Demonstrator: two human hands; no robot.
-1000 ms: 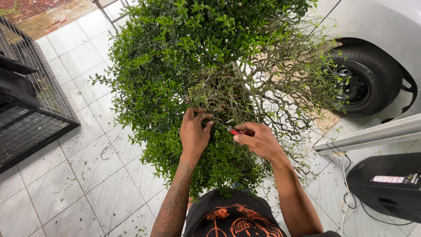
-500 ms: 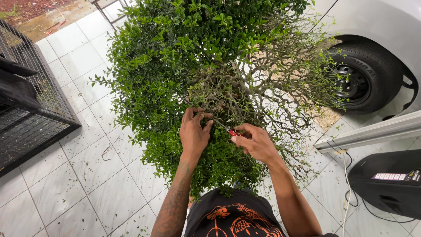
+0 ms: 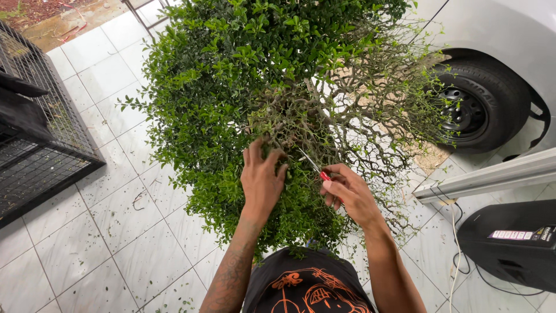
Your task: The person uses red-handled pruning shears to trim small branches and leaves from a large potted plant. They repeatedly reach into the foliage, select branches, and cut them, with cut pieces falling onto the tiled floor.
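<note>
The dense green bush (image 3: pixel 260 98) fills the frame's centre. The left hand (image 3: pixel 262 181) presses open-fingered into foliage at 6 o'clock, parting twigs. The right hand (image 3: pixel 347 194) clenches small red-handled scissors (image 3: pixel 317 169), blades among bare twigs. The 3 o'clock side looks thinned; the leafy 9 o'clock side remains uncut.

Wire cage (image 3: pixel 40 133) — car wheel (image 3: pixel 480 110)

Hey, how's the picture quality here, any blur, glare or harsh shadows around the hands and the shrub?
Head view: soft, even daylight, no hard shadows; left hand, right hand and scissors are sharp; the shrub is crisp; white tiles and car look bright, without blown-out glare; wide-angle lens bends edges slightly.
</note>
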